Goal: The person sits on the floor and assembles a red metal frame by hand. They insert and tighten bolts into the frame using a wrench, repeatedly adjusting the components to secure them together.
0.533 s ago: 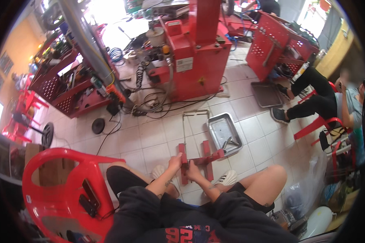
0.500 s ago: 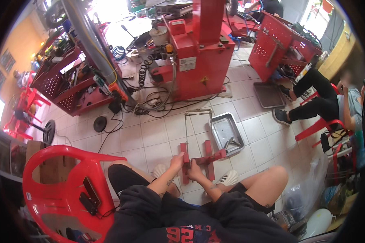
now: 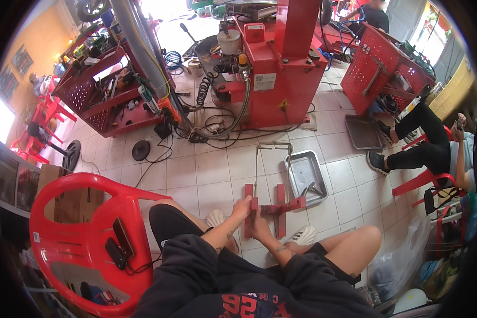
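Observation:
On the tiled floor between my feet stands a red metal stand (image 3: 281, 186), made of two parallel bars joined by a crosspiece. A thin metal rod frame (image 3: 257, 165) rises from its far side. My left hand (image 3: 241, 208) is closed at the outer side of the stand's left bar. Just to the right and nearer to me, my right hand (image 3: 260, 229) is closed round the near part of that same bar, below the crosspiece. Whether either hand also holds something small is hidden by the fingers. A silver metal tray (image 3: 303, 168) with a few metal tools lies to the stand's right.
A red plastic chair (image 3: 53, 233) stands at my left with phones on its seat. Beyond the stand are a red machine (image 3: 281, 95), loose cables and hoses, and a red tool cart (image 3: 111, 119). A dark tray (image 3: 363, 132) lies near a seated person's shoes at right.
The whole view has shifted, so the scene sits somewhat farther right. Both hands stay at the stand's left bar; the right hand's grip has changed slightly.

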`<action>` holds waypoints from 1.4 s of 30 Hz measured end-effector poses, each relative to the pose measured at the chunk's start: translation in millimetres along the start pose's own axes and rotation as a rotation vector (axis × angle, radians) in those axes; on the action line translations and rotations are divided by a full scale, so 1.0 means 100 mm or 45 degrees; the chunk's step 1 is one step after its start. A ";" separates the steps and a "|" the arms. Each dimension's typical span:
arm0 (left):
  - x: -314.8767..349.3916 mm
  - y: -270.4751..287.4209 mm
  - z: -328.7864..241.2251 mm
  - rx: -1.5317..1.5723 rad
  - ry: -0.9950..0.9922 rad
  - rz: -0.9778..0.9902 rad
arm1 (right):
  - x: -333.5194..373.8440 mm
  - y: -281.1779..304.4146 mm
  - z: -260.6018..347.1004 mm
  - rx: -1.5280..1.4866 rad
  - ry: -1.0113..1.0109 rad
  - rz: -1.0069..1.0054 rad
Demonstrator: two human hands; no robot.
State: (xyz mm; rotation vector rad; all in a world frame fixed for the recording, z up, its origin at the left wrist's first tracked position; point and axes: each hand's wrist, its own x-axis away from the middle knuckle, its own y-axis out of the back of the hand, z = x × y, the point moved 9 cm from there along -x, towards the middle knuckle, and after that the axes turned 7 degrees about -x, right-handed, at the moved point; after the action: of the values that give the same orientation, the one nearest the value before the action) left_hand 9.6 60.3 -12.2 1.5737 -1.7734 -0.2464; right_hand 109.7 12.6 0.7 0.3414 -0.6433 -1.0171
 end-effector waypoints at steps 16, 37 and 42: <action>0.00 0.02 0.08 0.075 0.123 0.013 | 0.11 0.17 -0.22 -0.047 0.180 -0.118; 0.04 0.11 -0.08 -0.161 -0.048 -0.023 | -0.13 0.32 -0.21 -0.399 -0.116 -0.045; -0.04 0.01 0.12 0.055 0.178 0.000 | -0.09 0.49 0.00 -0.287 -0.155 0.001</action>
State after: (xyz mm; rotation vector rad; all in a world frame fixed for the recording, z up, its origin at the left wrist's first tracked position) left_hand 0.9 60.6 -21.6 1.5816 -1.6801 -0.0960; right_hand 139.2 44.9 24.6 0.0817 -0.6306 -1.1038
